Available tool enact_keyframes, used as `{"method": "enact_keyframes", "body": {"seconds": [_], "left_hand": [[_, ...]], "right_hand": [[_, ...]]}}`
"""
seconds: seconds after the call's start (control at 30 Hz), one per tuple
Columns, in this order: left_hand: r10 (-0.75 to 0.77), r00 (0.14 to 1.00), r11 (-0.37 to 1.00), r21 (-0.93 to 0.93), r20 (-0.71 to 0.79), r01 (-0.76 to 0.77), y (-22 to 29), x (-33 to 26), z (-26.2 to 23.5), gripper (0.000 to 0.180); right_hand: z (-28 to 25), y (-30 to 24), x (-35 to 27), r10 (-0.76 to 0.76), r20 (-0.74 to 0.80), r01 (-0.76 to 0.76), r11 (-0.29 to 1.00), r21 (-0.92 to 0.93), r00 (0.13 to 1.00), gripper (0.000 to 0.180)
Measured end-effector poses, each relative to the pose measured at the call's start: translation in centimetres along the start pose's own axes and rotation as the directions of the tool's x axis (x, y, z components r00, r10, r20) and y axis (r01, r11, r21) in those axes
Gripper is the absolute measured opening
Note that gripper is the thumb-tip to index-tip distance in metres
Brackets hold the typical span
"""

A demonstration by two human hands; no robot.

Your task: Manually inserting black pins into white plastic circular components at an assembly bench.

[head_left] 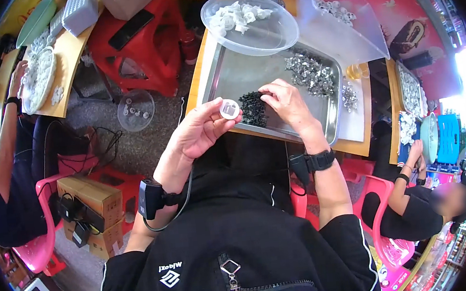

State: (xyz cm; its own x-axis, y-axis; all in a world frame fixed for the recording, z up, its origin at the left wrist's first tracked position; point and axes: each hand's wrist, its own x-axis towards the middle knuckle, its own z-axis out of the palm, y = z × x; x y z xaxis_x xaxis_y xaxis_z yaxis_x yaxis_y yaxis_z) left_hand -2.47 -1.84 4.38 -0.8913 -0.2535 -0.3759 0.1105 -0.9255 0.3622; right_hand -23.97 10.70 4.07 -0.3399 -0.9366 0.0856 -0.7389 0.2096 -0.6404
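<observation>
Black phone (pixel 131 30) on red stool (pixel 165 31) (cardboard boxes (pixel 90 188) beside pink chair (pixel 35 255))

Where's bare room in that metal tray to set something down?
The tray is bare between the clear bowl, the black pieces and the silver pieces. It is crowded where the right hand is at the black pieces, and at the silver pieces.

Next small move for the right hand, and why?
Probably pinch one black piece from the black pile and bring it to the round white part: the right hand is at the pile's edge, and the left hand holds that part close by. Whether the right fingers hold a piece is unclear.
</observation>
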Motion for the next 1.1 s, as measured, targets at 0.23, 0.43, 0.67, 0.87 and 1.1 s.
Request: {"method": "enact_keyframes", "body": {"seconds": [0.23, 0.43, 0.67, 0.87, 1.1], "left_hand": [[0.012, 1.0, 0.999, 0.044, -0.006, -0.012, -0.1, 0.3, -0.5, 0.034], [-0.021, 0.997, 0.998, 0.054, 0.076, 0.017, 0.0, 1.0, 0.5, 0.033], [-0.036, 0.998, 0.997, 0.063, 0.061, 0.032, -0.2, 1.6, 1.4, 0.034], [-0.035, 0.996, 0.998, 0.051, 0.081, 0.031, -0.3, 1.4, 1.4, 0.033], [-0.054, 0.995, 0.997, 0.052, 0.082, 0.049, -0.6, 1.4, 1.5, 0.033]], "right_hand": [[-0.7, -0.6, -0.7, 0.171, 0.069, -0.18, 0.973, 0.147, 0.983, 0.011], [-1.7, -1.0, -1.8, 0.389, 0.225, -0.382, 0.396, 0.835, 0.893, 0.012], [-1.9, -3.1, -2.7, 0.325, 0.258, -0.304, 0.1, 0.947, 0.91, 0.02], [-2.4, -4.5, -3.1, 0.253, 0.143, -0.181, 0.132, 0.975, 0.957, 0.017], [-1.6, -4.3, -3.5, 0.29, 0.183, -0.172, -0.062, 0.983, 0.939, 0.017]]}}
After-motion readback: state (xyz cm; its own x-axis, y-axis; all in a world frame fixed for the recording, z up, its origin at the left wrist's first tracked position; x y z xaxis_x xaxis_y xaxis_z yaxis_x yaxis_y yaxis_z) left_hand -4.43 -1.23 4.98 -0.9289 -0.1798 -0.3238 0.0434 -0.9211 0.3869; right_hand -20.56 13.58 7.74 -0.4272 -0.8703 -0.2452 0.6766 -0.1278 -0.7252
